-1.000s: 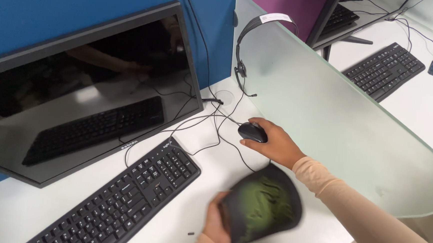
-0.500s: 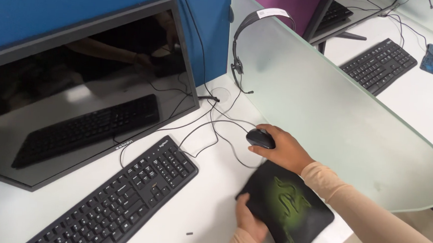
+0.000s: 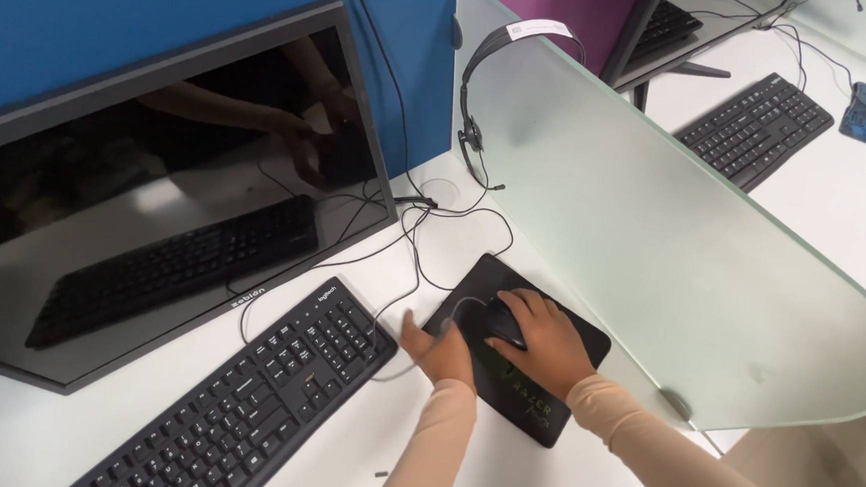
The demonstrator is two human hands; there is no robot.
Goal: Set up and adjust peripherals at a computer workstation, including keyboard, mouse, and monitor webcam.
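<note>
Item: our two hands at a mouse and pad, lower centre of frame.

Our right hand (image 3: 544,341) lies over the black mouse (image 3: 496,323), fingers curled down around it, holding it; mouse sits on the black mouse pad (image 3: 553,406) w/ green print. Our left hand (image 3: 434,346) rests flat at the pad's left edge, fingers spread wide, gripping nothing; palm on the white desk (image 3: 360,450). Black keyboard (image 3: 248,408) lies diagonally, lower left, just beside the left hand. Dark monitor (image 3: 154,216) fills the left of frame. Cables (image 3: 408,237) run btwn monitor and pad. Frosted glass divider (image 3: 674,238) at right, headset (image 3: 478,86) hung on its top end. Second keyboard (image 3: 756,128) upper right, on the desk beyond the divider.
</note>
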